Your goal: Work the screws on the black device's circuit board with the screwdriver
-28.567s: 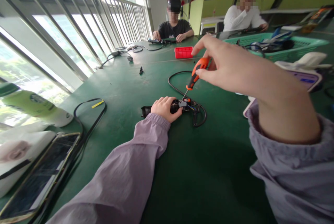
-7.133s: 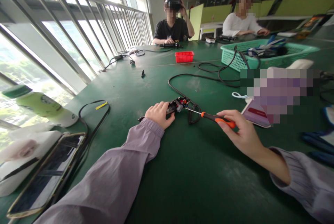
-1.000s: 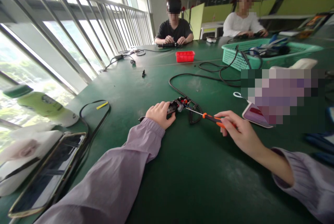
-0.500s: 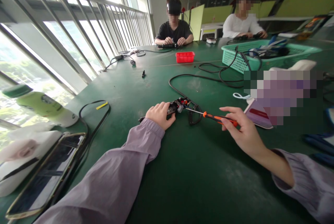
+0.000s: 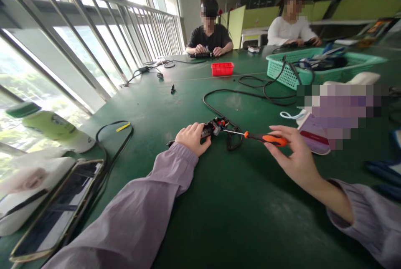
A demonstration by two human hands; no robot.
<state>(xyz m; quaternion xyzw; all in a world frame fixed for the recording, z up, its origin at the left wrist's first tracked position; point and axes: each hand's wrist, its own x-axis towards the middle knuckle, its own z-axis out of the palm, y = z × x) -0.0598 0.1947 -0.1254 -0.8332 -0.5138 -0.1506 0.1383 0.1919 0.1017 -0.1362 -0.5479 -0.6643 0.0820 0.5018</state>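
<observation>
On the green table, my left hand [image 5: 191,138] is wrapped round a black device [image 5: 207,129] whose right end is opened up, with red and grey parts and wires showing. A black cord runs from that end. My right hand [image 5: 293,150] holds a screwdriver [image 5: 266,138] with an orange and black handle between the thumb and fingers. The screwdriver's thin shaft points left, its tip at the exposed end of the device. Whether the tip sits in a screw is too small to tell. A black loop-shaped part [image 5: 233,140] lies just under the shaft.
Beyond my hands are a red bin [image 5: 222,69], a green basket [image 5: 278,72] of tools and cords, and a small black piece [image 5: 172,89]. At left lie a phone [image 5: 59,214] and a bottle [image 5: 52,127]. Two people sit across the table.
My right hand's fingers have shifted slightly on the screwdriver handle, which has turned to show more orange. My left hand and the device have stayed in place.
</observation>
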